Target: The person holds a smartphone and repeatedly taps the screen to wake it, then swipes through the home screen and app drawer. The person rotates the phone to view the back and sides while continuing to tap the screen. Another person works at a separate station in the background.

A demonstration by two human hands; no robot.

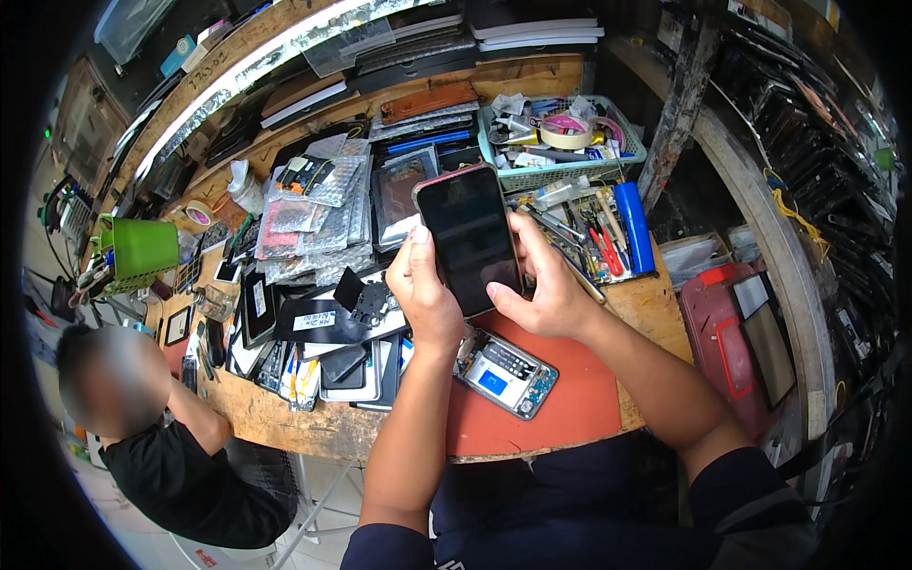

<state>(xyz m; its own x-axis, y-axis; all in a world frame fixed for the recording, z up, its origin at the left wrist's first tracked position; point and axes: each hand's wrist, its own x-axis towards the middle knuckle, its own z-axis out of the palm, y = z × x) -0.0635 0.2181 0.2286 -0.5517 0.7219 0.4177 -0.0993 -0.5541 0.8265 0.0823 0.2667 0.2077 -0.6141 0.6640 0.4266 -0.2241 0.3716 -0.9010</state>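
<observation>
Dial centred on the held phone, noon at top of frame. The black-screened phone (463, 228) is sitting in both hands, tilted slightly, above the far edge of the red mat (570, 413). Left hand (427, 294), 7 o'clock: closed, gripping the left edge, thumb pointing up along it. Right hand (549, 290), 4 o'clock: gripping the right edge, fingers curling round, thumb lying over the lower screen; thumb pressing or just hovering, cannot tell. Screen is looking dark; on or off, cannot tell.

Between 5 and 6 o'clock, an opened phone (513, 373) is lying on the mat, insides showing. Red-handled tool (605, 252) and blue cylinder (635, 228) are lying around 3, green basket (570, 174) is standing between 1 and 2, bubble-wrapped packets (318, 204) are piling up between 9 and 10.

Handling, my judgement: good holding is depending on light, even pressure at both edges, the left hand bearing the weight so the right thumb is staying free. Tilting the glass off any glare is probably helping. Main risk: a slip is sending it onto the exposed parts below.
</observation>
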